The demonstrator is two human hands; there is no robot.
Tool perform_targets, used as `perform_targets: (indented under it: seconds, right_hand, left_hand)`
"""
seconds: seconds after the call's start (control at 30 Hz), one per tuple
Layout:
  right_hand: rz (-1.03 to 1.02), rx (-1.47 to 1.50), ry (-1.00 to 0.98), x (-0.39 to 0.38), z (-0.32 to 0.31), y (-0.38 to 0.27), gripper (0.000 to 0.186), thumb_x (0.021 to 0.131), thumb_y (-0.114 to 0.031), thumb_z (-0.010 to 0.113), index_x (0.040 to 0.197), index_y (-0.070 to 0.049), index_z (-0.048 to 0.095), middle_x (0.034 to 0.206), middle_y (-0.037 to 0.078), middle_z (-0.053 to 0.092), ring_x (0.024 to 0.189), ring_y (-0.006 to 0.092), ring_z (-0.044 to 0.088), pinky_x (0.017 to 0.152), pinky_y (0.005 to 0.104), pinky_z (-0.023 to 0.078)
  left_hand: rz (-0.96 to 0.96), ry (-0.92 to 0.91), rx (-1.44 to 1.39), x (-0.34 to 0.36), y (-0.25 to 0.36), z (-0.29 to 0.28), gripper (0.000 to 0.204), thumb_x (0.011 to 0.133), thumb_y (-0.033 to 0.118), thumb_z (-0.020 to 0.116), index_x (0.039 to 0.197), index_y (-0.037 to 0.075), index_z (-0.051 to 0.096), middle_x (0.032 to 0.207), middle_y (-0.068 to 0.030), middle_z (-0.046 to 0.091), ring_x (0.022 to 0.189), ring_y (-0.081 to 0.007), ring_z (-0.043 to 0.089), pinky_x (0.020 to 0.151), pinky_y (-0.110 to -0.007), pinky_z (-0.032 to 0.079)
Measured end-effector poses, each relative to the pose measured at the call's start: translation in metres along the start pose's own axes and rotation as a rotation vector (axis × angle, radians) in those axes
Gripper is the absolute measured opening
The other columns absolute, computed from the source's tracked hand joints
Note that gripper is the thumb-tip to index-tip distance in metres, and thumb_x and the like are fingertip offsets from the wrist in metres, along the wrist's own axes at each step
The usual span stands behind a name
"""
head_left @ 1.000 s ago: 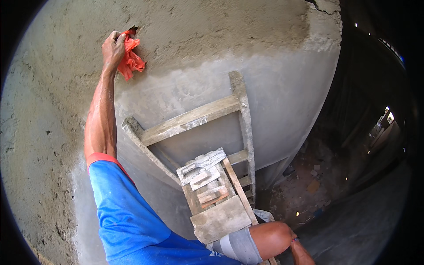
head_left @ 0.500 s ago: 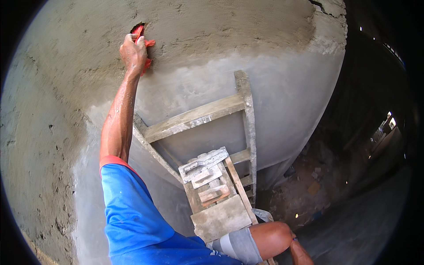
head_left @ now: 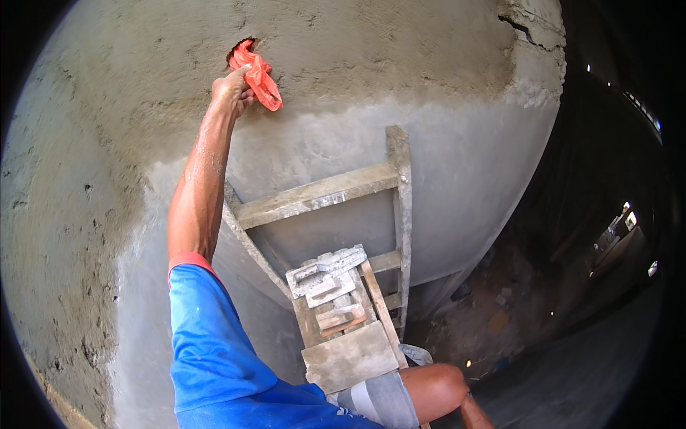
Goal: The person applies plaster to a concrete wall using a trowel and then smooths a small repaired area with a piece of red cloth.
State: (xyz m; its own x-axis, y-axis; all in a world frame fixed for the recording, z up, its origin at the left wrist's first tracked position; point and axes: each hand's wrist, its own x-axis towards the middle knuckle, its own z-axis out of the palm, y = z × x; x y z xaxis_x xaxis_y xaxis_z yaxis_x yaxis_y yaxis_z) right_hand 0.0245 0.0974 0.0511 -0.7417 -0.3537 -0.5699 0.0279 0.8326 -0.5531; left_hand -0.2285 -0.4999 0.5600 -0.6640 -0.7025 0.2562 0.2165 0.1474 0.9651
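Note:
My left hand [head_left: 234,91] is raised to the wall with its fingers closed on a crumpled red plastic bag [head_left: 263,86]. The bag's upper end reaches into a small dark hole [head_left: 241,48] in the rough plaster, and the rest hangs loose beside my fingers. How far it goes inside the hole is hidden. My right hand cannot be made out; only a bent knee [head_left: 444,386] and part of a limb beside it show at the lower right.
A wooden ladder [head_left: 321,194] leans against the wall [head_left: 471,179], smoother below and rougher above. Beneath me, a plank platform [head_left: 354,355] carries several plastering floats [head_left: 325,289]. A crack [head_left: 518,30] runs near the wall's upper right corner. Dark floor with debris [head_left: 493,322] lies far below.
My left hand has shifted from in front of the hole to just below it. More of the red plastic bag now hangs outside. The whole view has tilted slightly.

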Motion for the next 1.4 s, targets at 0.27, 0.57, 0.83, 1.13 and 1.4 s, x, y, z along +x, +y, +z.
perform_targets:
  seconds: [0.27, 0.57, 0.83, 1.13, 1.4]
  right_hand:
    - [-0.012, -0.011, -0.014, 0.007, 0.000, -0.007, 0.037, 0.081, -0.031, 0.067, 0.107, -0.004, 0.068, 0.101, 0.023, 0.070, 0.100, 0.0420, 0.066, 0.085, 0.0506, 0.052]
    - [0.027, -0.006, -0.007, -0.004, 0.003, -0.005, 0.037, 0.081, -0.031, 0.067, 0.107, -0.004, 0.068, 0.100, 0.023, 0.070, 0.099, 0.0418, 0.066, 0.084, 0.0504, 0.052]
    - [0.014, 0.006, -0.021, -0.003, 0.008, -0.007, 0.036, 0.081, -0.031, 0.066, 0.107, -0.005, 0.068, 0.100, 0.023, 0.070, 0.099, 0.0417, 0.066, 0.084, 0.0503, 0.052]
    - [-0.004, 0.014, -0.032, -0.001, 0.010, -0.008, 0.036, 0.082, -0.031, 0.066, 0.107, -0.005, 0.068, 0.100, 0.023, 0.070, 0.099, 0.0416, 0.066, 0.084, 0.0501, 0.052]
    - [-0.038, 0.015, -0.053, 0.006, 0.015, -0.011, 0.036, 0.082, -0.030, 0.065, 0.107, -0.005, 0.068, 0.100, 0.023, 0.070, 0.098, 0.0415, 0.066, 0.083, 0.0499, 0.052]
  left_hand:
    - [0.129, 0.225, -0.089, -0.001, 0.043, 0.053, 0.040, 0.080, 0.013, 0.079, 0.111, -0.007, 0.062, 0.112, -0.0167, 0.066, 0.093, -0.0239, 0.067, 0.079, -0.043, 0.054]
    - [0.150, -0.053, -0.159, 0.018, 0.083, 0.057, 0.027, 0.090, 0.012, 0.068, 0.112, -0.002, 0.063, 0.090, -0.0103, 0.067, 0.073, -0.0195, 0.068, 0.066, -0.034, 0.060]
    - [0.230, -0.193, -0.447, 0.079, 0.123, 0.014, 0.018, 0.089, -0.005, 0.050, 0.104, -0.001, 0.060, 0.097, -0.0125, 0.066, 0.090, -0.0247, 0.067, 0.072, -0.033, 0.062]
    - [0.337, -0.162, -0.159, 0.077, 0.135, 0.000, 0.013, 0.088, 0.002, 0.056, 0.079, 0.004, 0.065, 0.076, -0.0080, 0.063, 0.067, -0.0164, 0.060, 0.054, -0.025, 0.048]
    - [0.414, -0.030, -0.018, 0.092, 0.136, -0.051, 0.015, 0.082, 0.016, 0.063, 0.096, 0.012, 0.067, 0.080, -0.0064, 0.067, 0.078, -0.0193, 0.063, 0.072, -0.044, 0.053]
